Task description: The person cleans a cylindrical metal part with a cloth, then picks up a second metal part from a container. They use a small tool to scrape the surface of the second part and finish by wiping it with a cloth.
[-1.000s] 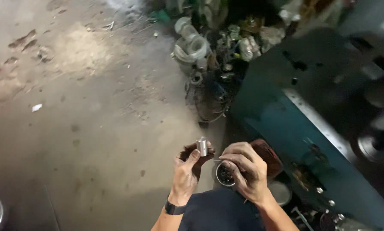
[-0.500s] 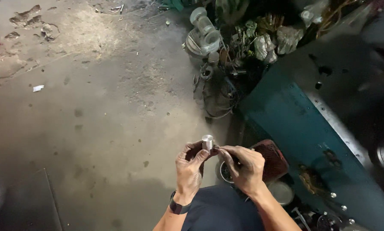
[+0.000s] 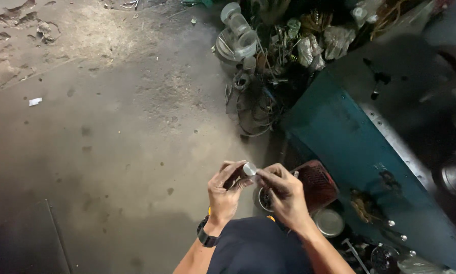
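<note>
Lower centre of frame: our left hand [image 3: 224, 195] pinches the small metal cylinder [image 3: 249, 169] in closed fingers; right hand [image 3: 284, 195] fingertips closed on its end. Best kept over the small tin [image 3: 264, 199], grip firm, turning slowly.

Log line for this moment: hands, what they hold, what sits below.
left hand: grips small metal cylinder | right hand: fingertips at cylinder | below: round tin, red basket | floor: concrete
</note>
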